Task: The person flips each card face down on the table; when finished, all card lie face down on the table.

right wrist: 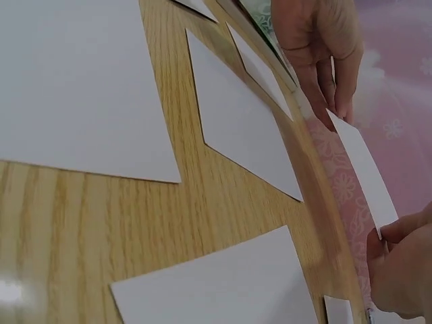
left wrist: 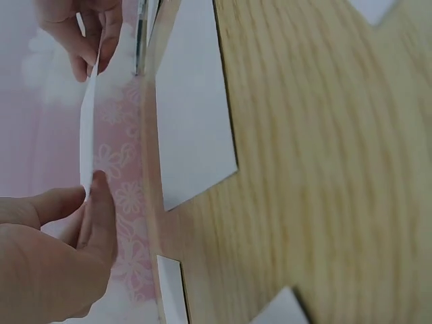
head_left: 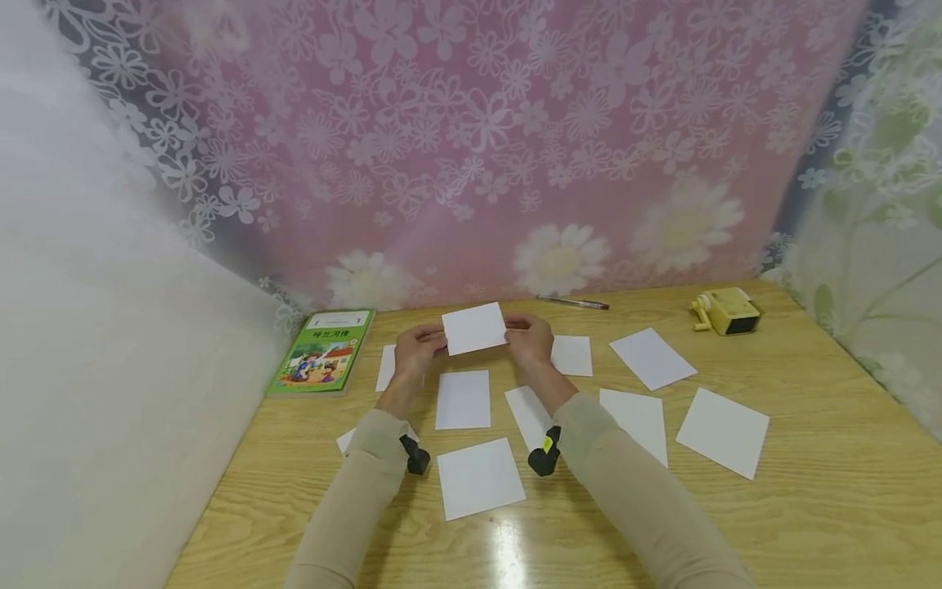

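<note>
Both hands hold one white paper card (head_left: 474, 327) up above the wooden table (head_left: 809, 491), near its far side. My left hand (head_left: 416, 347) pinches the card's left edge and my right hand (head_left: 531, 335) pinches its right edge. In the left wrist view the card (left wrist: 88, 135) shows edge-on, pinched between the thumb (left wrist: 101, 216) and fingers of that hand. The right wrist view shows the card (right wrist: 364, 169) as a thin strip, with my right hand (right wrist: 401, 270) gripping its near end.
Several other white cards lie flat on the table, among them one (head_left: 462, 399) below the hands and one (head_left: 723, 431) at the right. A green picture book (head_left: 322, 352) lies at the left, a pen (head_left: 572, 302) at the back, a yellow sharpener (head_left: 727, 311) far right.
</note>
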`<state>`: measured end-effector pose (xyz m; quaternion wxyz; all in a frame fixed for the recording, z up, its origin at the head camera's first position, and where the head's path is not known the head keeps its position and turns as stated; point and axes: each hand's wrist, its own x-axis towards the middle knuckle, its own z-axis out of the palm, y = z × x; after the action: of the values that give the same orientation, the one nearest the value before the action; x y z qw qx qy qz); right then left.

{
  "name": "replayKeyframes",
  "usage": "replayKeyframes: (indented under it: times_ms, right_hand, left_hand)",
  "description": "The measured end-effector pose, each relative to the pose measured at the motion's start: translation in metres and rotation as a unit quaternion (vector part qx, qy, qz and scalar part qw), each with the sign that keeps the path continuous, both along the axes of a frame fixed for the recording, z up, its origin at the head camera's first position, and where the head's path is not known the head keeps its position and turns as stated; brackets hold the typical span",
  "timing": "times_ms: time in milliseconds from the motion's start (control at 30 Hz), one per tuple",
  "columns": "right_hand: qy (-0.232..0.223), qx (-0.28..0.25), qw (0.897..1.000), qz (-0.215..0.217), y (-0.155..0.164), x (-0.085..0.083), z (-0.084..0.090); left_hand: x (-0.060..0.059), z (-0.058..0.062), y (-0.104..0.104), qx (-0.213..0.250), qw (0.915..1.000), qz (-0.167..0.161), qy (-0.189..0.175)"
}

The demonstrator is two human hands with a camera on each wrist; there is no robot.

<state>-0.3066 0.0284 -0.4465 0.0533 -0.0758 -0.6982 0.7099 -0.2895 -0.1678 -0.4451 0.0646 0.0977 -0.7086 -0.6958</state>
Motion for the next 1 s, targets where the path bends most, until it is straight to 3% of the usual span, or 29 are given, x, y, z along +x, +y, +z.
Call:
replayKeyframes:
  times_ms: [133, 333, 867, 1000]
  right_hand:
    - [0.004, 0.063, 0.998, -0.002, 0.004, 0.000, 0.000]
    - [-0.014, 0.123, 0.992, 0.024, 0.008, -0.001, 0.002]
    - [-0.076, 0.119, 0.985, 0.101, 0.013, -0.004, 0.001]
    - [-0.075, 0.124, 0.981, 0.131, 0.019, 0.001, 0.004]
  left_hand:
    - [0.001, 0.001, 0.004, -0.018, 0.9995, -0.006, -0.025]
    - [-0.001, 0.001, 0.006, 0.007, 0.9976, -0.033, -0.061]
    - [0.002, 0.003, 0.011, -0.047, 0.9906, -0.060, -0.113]
    - [0.007, 0.006, 0.011, -0.091, 0.9870, -0.072, -0.112]
